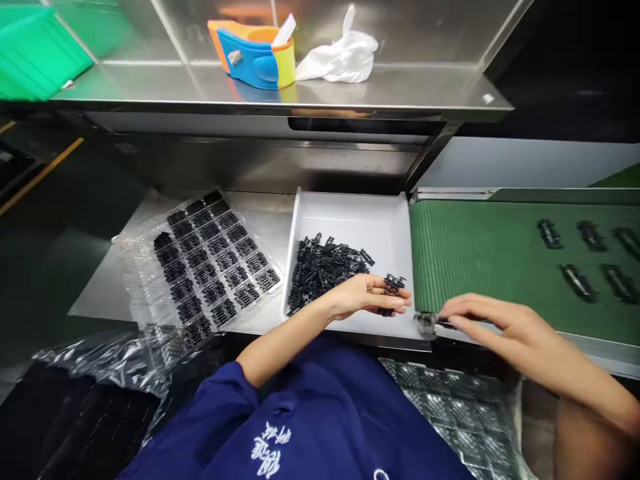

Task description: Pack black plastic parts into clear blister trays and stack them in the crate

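My left hand (353, 298) pinches a small bunch of black plastic parts (395, 283) between thumb and fingers, above the right side of a white tray (360, 220). Below and left of it, a loose heap of similar black parts (325, 270) lies in the tray. At the near left corner of the green conveyor belt (465, 253), my right hand (500, 325) has its thumb and fingers drawn together, slightly blurred. Something dark shows at its fingertips, too unclear to name. Beside those fingertips is a small metallic fitting (427, 323).
Several black parts (550, 233) lie spaced on the belt's right. Clear blister trays (215, 253) filled with black parts are stacked on the left. Another clear tray (460, 407) sits low right. Overhead, a steel shelf (415, 90) bears a colourful holder (263, 67), white cloth (343, 57) and green bin (40, 53).
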A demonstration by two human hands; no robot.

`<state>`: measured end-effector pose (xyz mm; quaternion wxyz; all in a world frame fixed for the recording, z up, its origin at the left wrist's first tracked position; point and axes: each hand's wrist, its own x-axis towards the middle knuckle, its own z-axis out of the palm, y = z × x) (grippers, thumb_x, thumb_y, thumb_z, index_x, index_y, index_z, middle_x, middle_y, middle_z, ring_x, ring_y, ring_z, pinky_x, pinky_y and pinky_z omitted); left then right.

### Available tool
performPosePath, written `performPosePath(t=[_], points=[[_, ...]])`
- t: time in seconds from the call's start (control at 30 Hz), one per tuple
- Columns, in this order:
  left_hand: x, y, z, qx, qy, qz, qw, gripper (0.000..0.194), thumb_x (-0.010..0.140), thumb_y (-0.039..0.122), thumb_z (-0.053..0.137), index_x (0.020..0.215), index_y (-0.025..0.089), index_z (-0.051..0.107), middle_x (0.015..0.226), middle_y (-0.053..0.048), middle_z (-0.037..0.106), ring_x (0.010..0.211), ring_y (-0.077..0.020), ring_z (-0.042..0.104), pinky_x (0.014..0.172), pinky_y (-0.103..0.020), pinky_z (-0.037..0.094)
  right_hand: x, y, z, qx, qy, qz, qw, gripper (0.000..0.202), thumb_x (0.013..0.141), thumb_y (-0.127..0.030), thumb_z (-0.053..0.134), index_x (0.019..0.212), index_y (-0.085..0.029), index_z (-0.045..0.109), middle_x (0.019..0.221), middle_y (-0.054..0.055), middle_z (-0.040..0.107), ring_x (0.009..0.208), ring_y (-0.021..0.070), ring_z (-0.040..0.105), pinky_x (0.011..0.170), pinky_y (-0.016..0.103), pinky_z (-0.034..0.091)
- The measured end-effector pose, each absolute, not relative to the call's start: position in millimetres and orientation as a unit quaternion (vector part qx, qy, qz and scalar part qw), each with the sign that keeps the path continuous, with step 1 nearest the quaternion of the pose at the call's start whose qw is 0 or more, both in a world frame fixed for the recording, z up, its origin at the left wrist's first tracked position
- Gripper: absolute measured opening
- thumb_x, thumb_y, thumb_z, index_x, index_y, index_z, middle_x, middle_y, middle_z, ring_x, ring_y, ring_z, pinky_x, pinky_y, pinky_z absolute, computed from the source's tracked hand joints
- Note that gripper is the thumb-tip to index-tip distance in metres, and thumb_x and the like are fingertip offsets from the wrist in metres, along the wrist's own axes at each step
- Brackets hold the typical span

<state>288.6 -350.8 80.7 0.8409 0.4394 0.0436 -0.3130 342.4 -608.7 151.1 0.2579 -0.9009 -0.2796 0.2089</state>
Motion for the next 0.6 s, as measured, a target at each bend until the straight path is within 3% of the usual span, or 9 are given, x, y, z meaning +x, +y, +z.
performPosePath(t=[0.13,0.27,0.37,0.5,0.6], points=[[274,-334,70,0.411,0.018,-0.399,0.819,0.051,0.058,0.035,0.093,0.101,0.014,0.075,0.090,-0.004,0.075,0.080,-0.0127,0.070,0.082,-0.026,0.053,314,-555,157,-0.868,-0.352,0.213,0.278,0.039,0.092,-0.060,0.054,0.088,-0.027,0.074,0.095,0.004,0.076,0.083,0.0213,0.071,0.071,0.030,0.056],[251,-314,62,0.358,0.022,-0.411,0.838,0.048,0.059,0.039,0.092,0.093,0.011,0.075,0.085,-0.005,0.074,0.081,-0.0163,0.072,0.081,-0.028,0.056,307,-529,144,-0.859,-0.382,0.174,0.293,0.038,0.093,-0.060,0.052,0.092,-0.028,0.072,0.093,0.003,0.077,0.079,0.0223,0.073,0.067,0.031,0.058],[235,-294,59,0.356,0.026,-0.429,0.830,0.051,0.057,0.044,0.092,0.093,0.012,0.075,0.085,-0.006,0.075,0.079,-0.0167,0.073,0.076,-0.026,0.058,305,-517,131,-0.836,-0.404,0.218,0.299,0.039,0.092,-0.061,0.053,0.107,-0.028,0.068,0.093,0.005,0.078,0.080,0.0258,0.075,0.067,0.034,0.060],[217,-271,55,0.384,0.032,-0.435,0.814,0.050,0.057,0.044,0.092,0.093,0.014,0.075,0.087,-0.006,0.076,0.076,-0.0162,0.073,0.072,-0.026,0.058,299,-496,114,-0.823,-0.411,0.265,0.290,0.055,0.093,-0.061,0.052,0.133,-0.025,0.050,0.096,0.009,0.077,0.079,0.0267,0.076,0.068,0.037,0.062],[206,-265,49,0.378,0.050,-0.424,0.821,0.049,0.054,0.042,0.094,0.090,0.013,0.075,0.090,-0.007,0.076,0.076,-0.0159,0.072,0.073,-0.026,0.058,291,-477,108,-0.828,-0.422,0.252,0.270,0.059,0.095,-0.060,0.049,0.142,-0.024,0.042,0.105,0.011,0.076,0.086,0.0272,0.076,0.073,0.038,0.062]])
